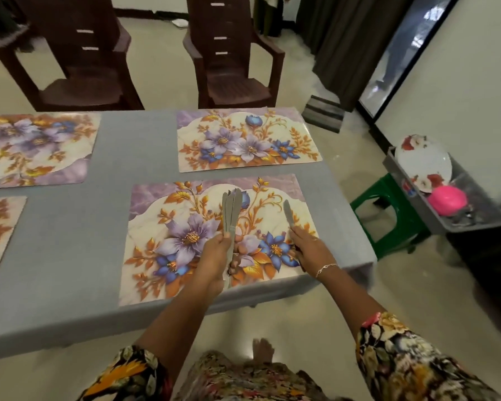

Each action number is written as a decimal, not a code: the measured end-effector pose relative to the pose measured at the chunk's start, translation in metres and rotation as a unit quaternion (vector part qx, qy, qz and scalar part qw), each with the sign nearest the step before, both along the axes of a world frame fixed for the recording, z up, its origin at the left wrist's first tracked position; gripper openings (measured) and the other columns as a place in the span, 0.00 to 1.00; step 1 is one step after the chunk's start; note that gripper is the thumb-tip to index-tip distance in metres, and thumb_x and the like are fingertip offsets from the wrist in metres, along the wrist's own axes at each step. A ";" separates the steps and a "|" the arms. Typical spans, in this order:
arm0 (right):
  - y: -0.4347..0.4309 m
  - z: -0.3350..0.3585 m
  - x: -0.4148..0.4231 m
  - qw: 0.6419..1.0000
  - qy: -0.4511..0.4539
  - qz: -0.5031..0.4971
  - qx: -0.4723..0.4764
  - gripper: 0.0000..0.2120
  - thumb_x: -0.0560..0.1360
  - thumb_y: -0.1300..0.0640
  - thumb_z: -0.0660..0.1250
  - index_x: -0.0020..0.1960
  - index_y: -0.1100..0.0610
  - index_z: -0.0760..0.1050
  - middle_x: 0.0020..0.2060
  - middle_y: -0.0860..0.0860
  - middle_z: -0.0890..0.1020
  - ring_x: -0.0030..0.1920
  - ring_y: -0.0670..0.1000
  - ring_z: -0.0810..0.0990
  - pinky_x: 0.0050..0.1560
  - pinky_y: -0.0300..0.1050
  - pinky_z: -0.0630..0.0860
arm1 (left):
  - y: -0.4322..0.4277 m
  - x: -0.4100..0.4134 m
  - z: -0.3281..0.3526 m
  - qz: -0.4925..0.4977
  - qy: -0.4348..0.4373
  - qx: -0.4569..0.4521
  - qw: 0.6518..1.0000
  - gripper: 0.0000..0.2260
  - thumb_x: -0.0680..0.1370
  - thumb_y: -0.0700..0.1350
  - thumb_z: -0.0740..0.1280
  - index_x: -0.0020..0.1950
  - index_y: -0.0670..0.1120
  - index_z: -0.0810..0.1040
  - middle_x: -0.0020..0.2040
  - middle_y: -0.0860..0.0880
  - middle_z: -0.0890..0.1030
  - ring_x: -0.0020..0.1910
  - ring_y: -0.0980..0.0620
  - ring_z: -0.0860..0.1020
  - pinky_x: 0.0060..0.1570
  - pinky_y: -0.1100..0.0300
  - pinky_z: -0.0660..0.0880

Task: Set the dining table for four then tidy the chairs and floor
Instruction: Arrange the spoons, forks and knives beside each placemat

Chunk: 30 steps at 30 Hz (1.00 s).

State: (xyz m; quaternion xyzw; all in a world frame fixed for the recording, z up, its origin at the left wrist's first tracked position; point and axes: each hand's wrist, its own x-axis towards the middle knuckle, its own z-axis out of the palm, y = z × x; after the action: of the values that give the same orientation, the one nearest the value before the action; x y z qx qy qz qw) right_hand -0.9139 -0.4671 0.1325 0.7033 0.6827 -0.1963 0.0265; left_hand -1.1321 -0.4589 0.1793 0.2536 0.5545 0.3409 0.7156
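Note:
Several floral placemats lie on the grey-clothed table. Over the near right placemat, my left hand grips a bundle of metal table knives, blades pointing away from me. My right hand holds a single knife by its handle, blade forward, low over the mat's right side. Another placemat lies just beyond, and two more sit at the left.
Two dark brown plastic chairs stand behind the table's far edge. On the right, a green stool carries a grey bin with floral plates and a pink bowl. Dark curtains and a glass door stand behind.

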 end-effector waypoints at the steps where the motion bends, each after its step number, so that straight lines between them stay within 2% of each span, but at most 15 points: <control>1: 0.000 -0.001 0.000 1.000 -0.006 0.002 -0.002 0.24 0.81 0.54 0.55 0.75 0.55 0.54 0.75 0.50 0.58 0.72 0.52 0.63 0.71 0.44 0.59 | 0.000 -0.001 -0.001 -0.003 -0.003 0.001 1.000 0.11 0.82 0.45 0.55 0.48 0.42 0.75 0.32 0.47 0.74 0.18 0.57 0.70 0.17 0.70 0.63; 4: 0.000 -0.002 0.001 1.000 -0.016 0.007 0.000 0.24 0.81 0.55 0.55 0.75 0.55 0.54 0.75 0.50 0.56 0.73 0.52 0.61 0.72 0.44 0.58 | -0.001 -0.003 -0.001 -0.006 0.003 0.004 1.000 0.12 0.82 0.44 0.55 0.49 0.41 0.75 0.33 0.45 0.75 0.19 0.56 0.70 0.19 0.69 0.64; 7: -0.002 -0.001 0.002 1.000 0.008 0.004 -0.001 0.25 0.80 0.56 0.57 0.75 0.55 0.55 0.75 0.51 0.59 0.72 0.53 0.63 0.71 0.44 0.60 | -0.004 -0.004 0.001 0.004 -0.014 0.001 1.000 0.12 0.82 0.43 0.55 0.49 0.40 0.75 0.34 0.45 0.76 0.25 0.53 0.73 0.22 0.66 0.68; 10: -0.004 0.011 -0.002 0.988 0.140 -0.070 0.018 0.23 0.78 0.56 0.61 0.71 0.57 0.62 0.66 0.57 0.72 0.64 0.58 0.72 0.65 0.48 0.68 | -0.009 -0.008 0.007 0.022 -0.043 0.005 0.999 0.10 0.82 0.40 0.56 0.46 0.41 0.76 0.33 0.46 0.79 0.29 0.51 0.76 0.24 0.63 0.74; 13: -0.001 0.026 -0.022 0.956 0.219 -0.158 0.114 0.18 0.78 0.60 0.61 0.67 0.61 0.68 0.63 0.58 0.74 0.63 0.59 0.73 0.63 0.47 0.69 | -0.011 -0.009 0.013 0.027 -0.028 0.017 0.999 0.07 0.80 0.37 0.59 0.47 0.39 0.75 0.26 0.48 0.80 0.25 0.52 0.78 0.25 0.63 0.76; 15: 0.002 0.035 -0.045 0.932 0.284 -0.179 0.141 0.14 0.77 0.64 0.61 0.62 0.63 0.73 0.58 0.59 0.78 0.59 0.58 0.76 0.57 0.45 0.71 | -0.015 -0.011 0.016 0.047 -0.031 0.021 0.998 0.07 0.80 0.34 0.58 0.45 0.38 0.75 0.26 0.47 0.80 0.23 0.53 0.78 0.24 0.63 0.76; 19: 0.004 0.052 -0.111 0.903 0.411 -0.106 0.069 0.09 0.78 0.62 0.61 0.51 0.66 0.77 0.42 0.59 0.81 0.44 0.57 0.80 0.48 0.46 0.75 | -0.028 -0.029 0.018 0.093 -0.027 0.036 0.995 0.05 0.78 0.32 0.60 0.49 0.36 0.75 0.29 0.44 0.79 0.24 0.51 0.78 0.25 0.62 0.76; 22: -0.003 0.069 -0.162 0.858 0.505 -0.086 -0.019 0.10 0.79 0.60 0.60 0.45 0.65 0.76 0.33 0.53 0.77 0.32 0.48 0.75 0.36 0.39 0.74 | -0.039 -0.057 0.021 0.133 0.004 0.054 0.990 0.05 0.77 0.32 0.62 0.48 0.37 0.77 0.30 0.47 0.82 0.28 0.52 0.81 0.29 0.61 0.78; 24: -0.010 0.074 -0.192 0.837 0.534 -0.093 -0.072 0.08 0.79 0.61 0.60 0.42 0.60 0.74 0.32 0.53 0.76 0.31 0.47 0.74 0.33 0.35 0.74 | -0.046 -0.080 0.025 0.158 0.053 0.074 0.983 0.06 0.76 0.32 0.63 0.52 0.36 0.77 0.38 0.45 0.82 0.34 0.49 0.81 0.31 0.62 0.78; 26: -0.014 0.075 -0.218 0.822 0.551 -0.098 -0.101 0.07 0.78 0.64 0.61 0.42 0.59 0.74 0.33 0.52 0.77 0.33 0.47 0.75 0.33 0.34 0.75 | -0.052 -0.104 0.026 0.191 0.067 0.084 0.976 0.09 0.75 0.30 0.64 0.54 0.35 0.76 0.43 0.42 0.81 0.36 0.48 0.80 0.30 0.64 0.78; 30: -0.014 0.075 -0.277 0.801 0.573 -0.103 -0.138 0.03 0.76 0.65 0.62 0.45 0.62 0.74 0.33 0.54 0.77 0.31 0.48 0.75 0.33 0.37 0.75 | -0.064 -0.156 0.026 0.241 0.061 0.073 0.966 0.07 0.74 0.30 0.65 0.51 0.34 0.79 0.33 0.46 0.84 0.32 0.49 0.83 0.32 0.61 0.79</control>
State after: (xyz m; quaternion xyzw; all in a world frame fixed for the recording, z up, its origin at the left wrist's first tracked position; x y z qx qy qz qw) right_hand -1.1908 -0.4812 0.2074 0.5173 0.4625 -0.6577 -0.2931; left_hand -1.2885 -0.5232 0.2051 0.1845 0.6157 0.5265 0.5565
